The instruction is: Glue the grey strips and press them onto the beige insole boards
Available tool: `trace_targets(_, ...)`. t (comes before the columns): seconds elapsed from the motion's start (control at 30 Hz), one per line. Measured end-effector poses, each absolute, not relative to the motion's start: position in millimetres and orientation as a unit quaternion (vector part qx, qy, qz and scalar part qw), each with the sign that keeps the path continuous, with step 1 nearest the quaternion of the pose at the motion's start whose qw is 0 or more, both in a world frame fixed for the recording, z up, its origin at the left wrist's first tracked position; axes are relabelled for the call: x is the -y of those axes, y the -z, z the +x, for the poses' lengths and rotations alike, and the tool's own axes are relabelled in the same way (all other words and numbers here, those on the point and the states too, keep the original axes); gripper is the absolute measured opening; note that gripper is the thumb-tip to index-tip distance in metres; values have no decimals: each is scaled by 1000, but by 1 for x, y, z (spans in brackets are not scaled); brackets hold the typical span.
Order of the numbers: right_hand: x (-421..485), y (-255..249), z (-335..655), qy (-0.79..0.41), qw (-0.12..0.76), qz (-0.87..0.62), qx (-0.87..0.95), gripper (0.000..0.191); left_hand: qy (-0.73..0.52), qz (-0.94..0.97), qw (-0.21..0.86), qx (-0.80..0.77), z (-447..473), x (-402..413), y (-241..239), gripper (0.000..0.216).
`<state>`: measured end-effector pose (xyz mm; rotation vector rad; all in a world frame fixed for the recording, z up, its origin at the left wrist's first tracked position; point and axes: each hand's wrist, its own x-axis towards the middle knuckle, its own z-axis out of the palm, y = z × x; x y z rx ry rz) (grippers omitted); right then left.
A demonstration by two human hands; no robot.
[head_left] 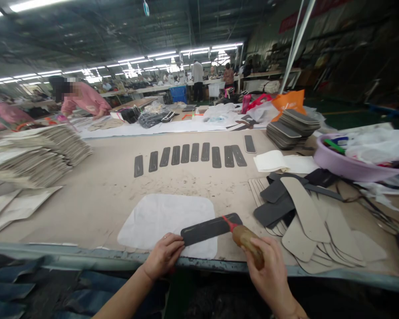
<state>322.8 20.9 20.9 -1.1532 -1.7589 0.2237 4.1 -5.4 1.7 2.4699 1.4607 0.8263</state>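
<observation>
Piled at the left, cut off by the frame edge, pale sheets; nearer the middle, flat on the table, a white sheet, partly covered by the left hand and a large dark strip; at that strip's left end, fingertips of the left hand, pinching or merely pressing impossible to tell, undersides hidden; farther back, a row of small dark strips, faint marks on them too small to make out; over the large strip's right end, the red tip of a wooden-handled tool, contact hard to confirm; clasped round the handle and partly hiding it, the right hand; to the right, beige pieces and black pieces, overlapping, many edges hidden; at the far right, a purple basin, cut off by the frame, contents mostly obscured by plastic bags.
</observation>
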Motion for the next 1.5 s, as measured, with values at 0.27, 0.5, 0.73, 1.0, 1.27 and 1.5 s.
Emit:
trace_targets(0.27, -5, -30, 256, -279, 440, -334, 785, 36, -270, 820, 85, -497, 5, 7, -6, 20)
trace_targets(0.5, 7, -21, 251, -307, 416, -324, 792, 36, -274, 824, 94, -487, 4, 6, -3, 22)
trace_targets(0.73, 18, -27, 266, -296, 404, -348, 792, 35, -277, 828, 93, -479, 3, 5, -2, 22)
trace_targets(1.0, 13, -32, 308, -240, 412, -437, 763, 34, -275, 839, 77, -463, 5, 2, -6, 20)
trace_targets(1.27, -2, -21, 349, -123, 435, -531, 716, 31, -254, 851, 72, -454, -3, 0, 5, 22)
trace_targets(1.5, 1, -28, 325, -180, 459, -478, 727, 37, -250, 848, 80, -460, -2, 0, 4, 21)
